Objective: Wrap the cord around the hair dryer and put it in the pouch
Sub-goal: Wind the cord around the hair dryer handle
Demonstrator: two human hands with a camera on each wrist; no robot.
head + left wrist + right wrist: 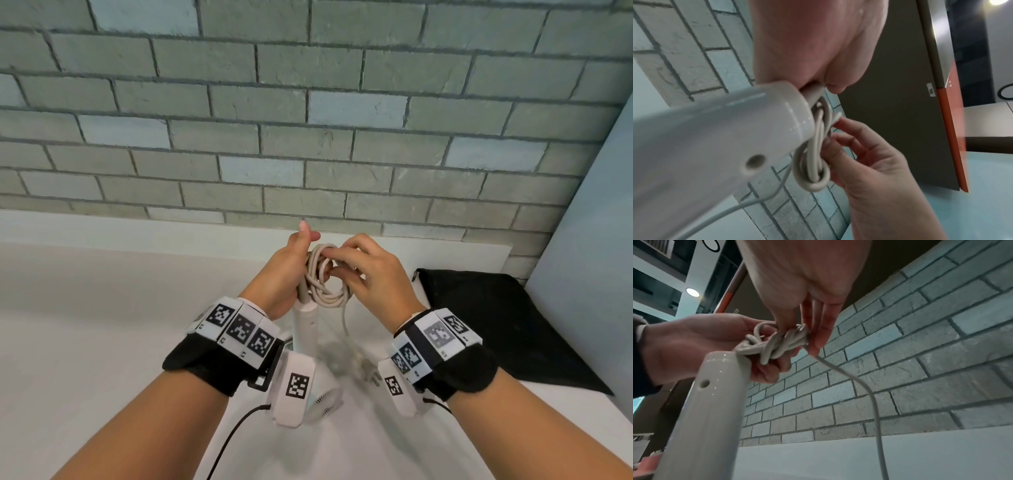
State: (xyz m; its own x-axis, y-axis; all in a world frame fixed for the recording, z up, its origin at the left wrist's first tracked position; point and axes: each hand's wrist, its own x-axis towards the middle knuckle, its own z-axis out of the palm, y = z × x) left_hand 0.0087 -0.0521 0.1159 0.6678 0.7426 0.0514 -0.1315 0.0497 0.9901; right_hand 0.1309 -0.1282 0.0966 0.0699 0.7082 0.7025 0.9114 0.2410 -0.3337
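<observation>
From the head view, the left hand (286, 270) is gripping the top of the dryer (305, 329) handle with the thumb sticking up, dryer hanging head-down over the bench (102, 308), while the right hand (370, 274) is pinching the coiled cord (323, 284). Pouch (496, 325) is lying flat to the right, well apart. The cord looks springy, so I'd guess the loops pop loose if you ease off. Left wrist view: the right hand's fingers (846, 139) are curling round the bundle just past the handle end; that glossy plastic looks slippery, so take hold at the handle. Right wrist view: the loose tail (869, 389) is dangling down from the coil, not wrapped yet.
</observation>
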